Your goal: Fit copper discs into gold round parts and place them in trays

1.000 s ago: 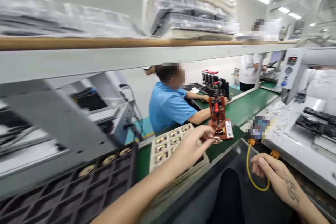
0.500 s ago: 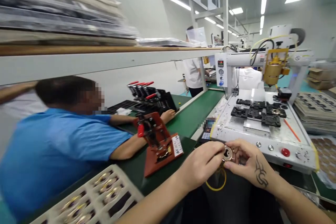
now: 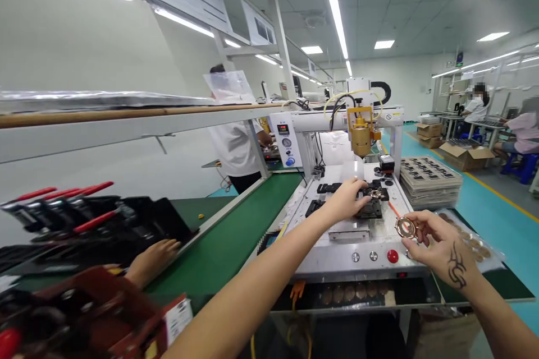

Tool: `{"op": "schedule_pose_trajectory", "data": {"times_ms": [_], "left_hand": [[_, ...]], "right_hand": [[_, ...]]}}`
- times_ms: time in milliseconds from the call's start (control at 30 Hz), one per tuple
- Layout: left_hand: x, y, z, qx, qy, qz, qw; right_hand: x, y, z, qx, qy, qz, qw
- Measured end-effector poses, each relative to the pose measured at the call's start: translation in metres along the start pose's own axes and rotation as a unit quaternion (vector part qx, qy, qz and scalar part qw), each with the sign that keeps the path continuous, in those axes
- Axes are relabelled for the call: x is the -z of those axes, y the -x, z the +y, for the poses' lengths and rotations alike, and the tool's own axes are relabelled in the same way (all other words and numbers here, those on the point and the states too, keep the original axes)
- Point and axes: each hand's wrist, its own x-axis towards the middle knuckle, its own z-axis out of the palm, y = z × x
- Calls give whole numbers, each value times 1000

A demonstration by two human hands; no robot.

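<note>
While my right hand (image 3: pixel 438 244) pinches a brass ring part (image 3: pixel 405 226) just above the machine's front edge, unplaced, my left hand (image 3: pixel 347 200) closes on what seems another part (image 3: pixel 374 194) seated in the black fixture (image 3: pixel 370 207).

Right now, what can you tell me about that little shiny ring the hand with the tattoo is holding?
The ring is small, round and gold-coloured, like shiny metal, with a hole through its middle. The right hand pinches it at the fingertips, tilted, in the air above the front edge of the white machine table. Only those fingers touch it. Finer detail is too small to tell.
</note>
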Motion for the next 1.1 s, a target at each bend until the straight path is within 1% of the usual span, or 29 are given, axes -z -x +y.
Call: {"op": "schedule_pose_trajectory", "data": {"times_ms": [67,133,233,300,367,400,467,567,667,767,867,967,1033,1100], "left_hand": [[-11,-42,-7,20,-10,-50,999],[-21,-71,-13,45,-20,-110,993],[-29,-96,-21,75,-31,-192,978],[-30,-105,-25,89,-37,-226,969],[-31,-113,-25,99,-39,-249,963],[-31,-117,-24,103,-38,-257,960],[-33,-121,-20,108,-32,-261,959],[-33,-118,-13,110,-7,-229,967],[-24,-104,-11,104,34,-162,981],[-9,-86,-8,86,91,-83,989],[10,-65,-1,58,149,-18,987],[28,-34,6,35,190,27,981],[40,-7,7,30,204,44,977],[51,19,5,33,210,52,976]], "right_hand": [[17,5,0,-7,14,-2,1000],[34,15,6,-31,13,-13,999],[59,29,26,-84,-9,-15,996],[71,32,40,-115,-25,-10,993],[74,27,49,-134,-36,-14,990],[72,21,51,-137,-41,-13,990],[61,6,55,-133,-54,-2,990],[32,-23,67,-116,-68,8,991],[-3,-54,91,-101,-68,-26,992],[-37,-90,114,-81,-51,-88,992],[-63,-129,129,-62,-20,-178,982],[-75,-158,138,-52,11,-274,960],[-76,-169,142,-43,26,-326,944],[-76,-174,146,-32,37,-363,931]]}}
